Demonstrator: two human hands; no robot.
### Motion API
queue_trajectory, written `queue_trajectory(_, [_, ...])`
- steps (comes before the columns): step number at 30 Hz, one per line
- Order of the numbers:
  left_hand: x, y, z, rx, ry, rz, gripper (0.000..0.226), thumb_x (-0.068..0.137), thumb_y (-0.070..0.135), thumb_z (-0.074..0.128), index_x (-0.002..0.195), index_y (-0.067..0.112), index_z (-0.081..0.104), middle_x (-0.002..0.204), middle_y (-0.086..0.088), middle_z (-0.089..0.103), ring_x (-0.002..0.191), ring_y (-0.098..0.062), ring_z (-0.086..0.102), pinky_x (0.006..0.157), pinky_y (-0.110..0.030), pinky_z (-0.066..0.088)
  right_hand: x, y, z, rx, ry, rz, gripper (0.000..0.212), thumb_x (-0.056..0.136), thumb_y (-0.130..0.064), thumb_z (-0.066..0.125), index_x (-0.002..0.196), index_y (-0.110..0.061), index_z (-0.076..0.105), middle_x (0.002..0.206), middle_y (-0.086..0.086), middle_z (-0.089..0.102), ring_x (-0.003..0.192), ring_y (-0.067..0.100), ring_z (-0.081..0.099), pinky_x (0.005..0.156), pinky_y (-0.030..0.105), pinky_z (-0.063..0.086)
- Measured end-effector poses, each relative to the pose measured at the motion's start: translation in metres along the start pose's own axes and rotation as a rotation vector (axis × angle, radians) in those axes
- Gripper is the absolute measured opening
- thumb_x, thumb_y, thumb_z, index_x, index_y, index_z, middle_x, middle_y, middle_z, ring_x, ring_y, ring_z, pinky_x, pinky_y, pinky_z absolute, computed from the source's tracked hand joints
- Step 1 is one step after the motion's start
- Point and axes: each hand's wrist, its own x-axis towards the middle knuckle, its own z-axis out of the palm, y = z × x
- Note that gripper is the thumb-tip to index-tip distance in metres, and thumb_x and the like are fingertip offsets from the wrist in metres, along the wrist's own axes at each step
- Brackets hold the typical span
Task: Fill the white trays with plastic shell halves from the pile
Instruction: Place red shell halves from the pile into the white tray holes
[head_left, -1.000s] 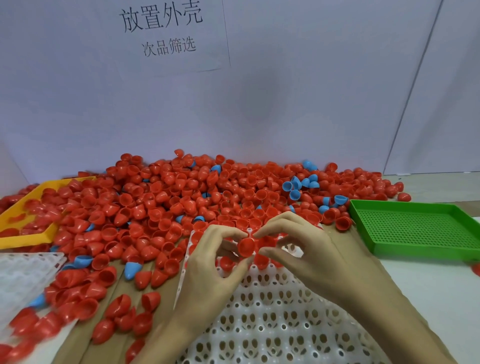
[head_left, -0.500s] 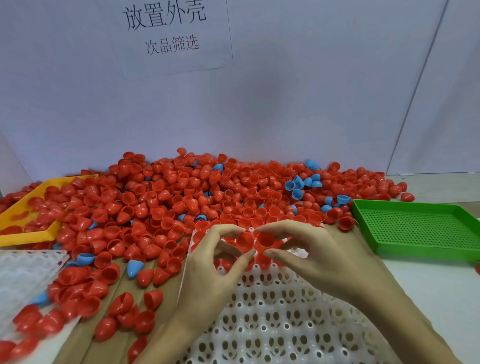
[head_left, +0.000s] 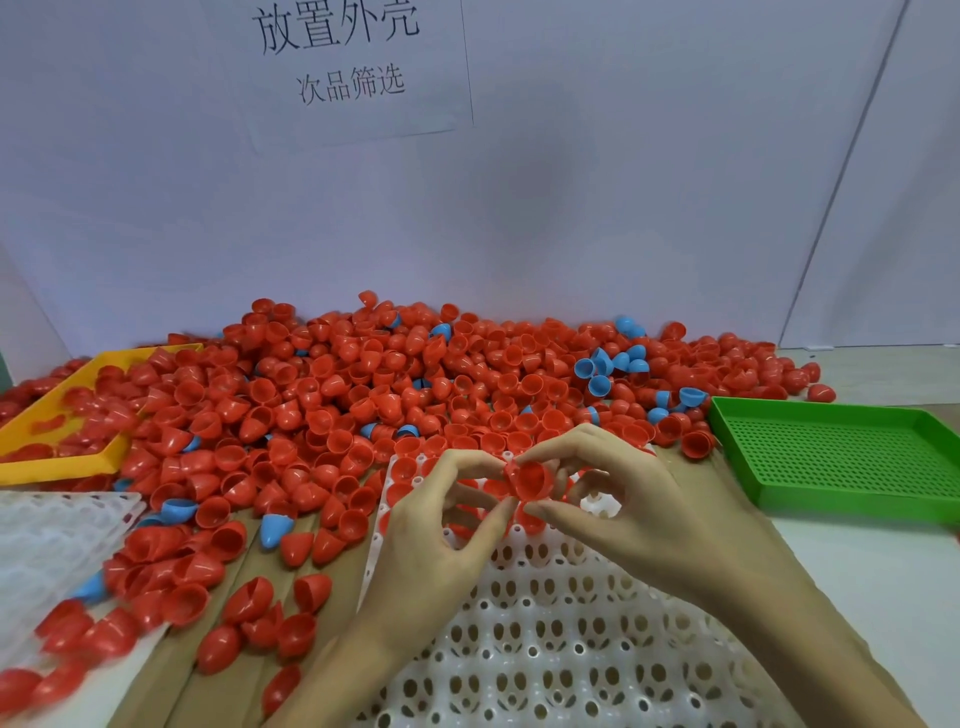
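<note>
r hand (head_left: 639, 519) pinches red shell (head_left: 531, 480) over white tray (head_left: 571, 649); l hand (head_left: 431, 540) curled, holding nothing

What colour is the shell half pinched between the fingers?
Red, a plastic shell half over the white tray; head view.

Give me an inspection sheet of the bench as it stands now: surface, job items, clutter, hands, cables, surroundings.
Surface: brown cardboard under the shells; pale tabletop at right.
Job's things: white tray mostly unfilled, a few red shells in its far rows; pile of red shells with some blue ones; second white tray at left.
Clutter: yellow tray holding red shells; green tray perforated, nothing in it.
Hands: right hand pinches a red shell; left hand curled beside it, fingertips at the shell.
Cables: nothing seen.
Surroundings: white wall with a printed paper sign.
</note>
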Motion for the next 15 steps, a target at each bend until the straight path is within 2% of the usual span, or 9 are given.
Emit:
queue_trajectory(3, [0.0, 0.001, 0.0, -0.002, 0.004, 0.005, 0.036, 0.094, 0.023, 0.079, 0.121, 0.036, 0.059, 0.115, 0.016, 0.069, 0.098, -0.013, 0.074, 0.078, -0.027, 0.062, 0.0, -0.001, 0.0, 0.073, -0.001, 0.046, 0.033, 0.093, -0.031, 0.079, 0.125, -0.032, 0.07, 0.107, -0.009, 0.072, 0.097, 0.02, 0.073, 0.077, 0.032, 0.062])
queue_trajectory(5, [0.0, 0.001, 0.001, 0.018, 0.007, 0.011, 0.029, 0.095, 0.025, 0.078, 0.117, 0.033, 0.061, 0.11, 0.011, 0.069, 0.097, -0.018, 0.073, 0.077, -0.029, 0.061, 0.0, -0.002, 0.0, 0.15, -0.011, 0.105, 0.031, 0.097, -0.033, 0.074, 0.127, -0.031, 0.068, 0.097, -0.004, 0.072, 0.088, 0.021, 0.074, 0.073, 0.029, 0.061])
queue_trajectory(8, [0.0, 0.0, 0.001, 0.036, -0.014, 0.018, 0.009, 0.1, 0.03, 0.069, 0.108, 0.027, 0.067, 0.1, 0.006, 0.07, 0.094, -0.021, 0.071, 0.077, -0.032, 0.06, 0.0, -0.007, 0.002, 0.238, -0.03, 0.174, 0.013, 0.103, -0.034, 0.064, 0.109, -0.025, 0.07, 0.082, 0.005, 0.074, 0.07, 0.02, 0.073, 0.062, 0.029, 0.058])
queue_trajectory(11, [-0.001, 0.0, 0.001, -0.054, -0.107, -0.039, 0.018, 0.105, 0.038, 0.059, 0.107, 0.022, 0.065, 0.095, 0.003, 0.071, 0.091, -0.022, 0.071, 0.08, -0.035, 0.06, -0.001, -0.01, 0.003, 0.289, -0.054, 0.261, 0.038, 0.107, -0.045, 0.048, 0.09, -0.018, 0.068, 0.076, 0.008, 0.075, 0.062, 0.024, 0.071, 0.055, 0.023, 0.05])
queue_trajectory(13, [-0.001, 0.001, 0.0, -0.091, -0.161, -0.049, 0.021, 0.108, 0.038, 0.053, 0.11, 0.02, 0.063, 0.093, 0.0, 0.073, 0.087, -0.022, 0.072, 0.08, -0.034, 0.059, -0.001, -0.01, 0.002, 0.304, -0.086, 0.295, 0.054, 0.109, -0.048, 0.037, 0.089, -0.007, 0.067, 0.077, 0.009, 0.075, 0.062, 0.025, 0.069, 0.054, 0.024, 0.049])
queue_trajectory(15, [-0.001, 0.002, 0.0, -0.102, -0.175, -0.048, 0.023, 0.109, 0.037, 0.049, 0.112, 0.019, 0.062, 0.091, -0.002, 0.075, 0.083, -0.022, 0.073, 0.079, -0.033, 0.058, -0.001, -0.009, 0.0, 0.326, -0.115, 0.3, 0.058, 0.111, -0.046, 0.033, 0.089, -0.005, 0.067, 0.078, 0.01, 0.074, 0.062, 0.027, 0.068, 0.054, 0.028, 0.048])
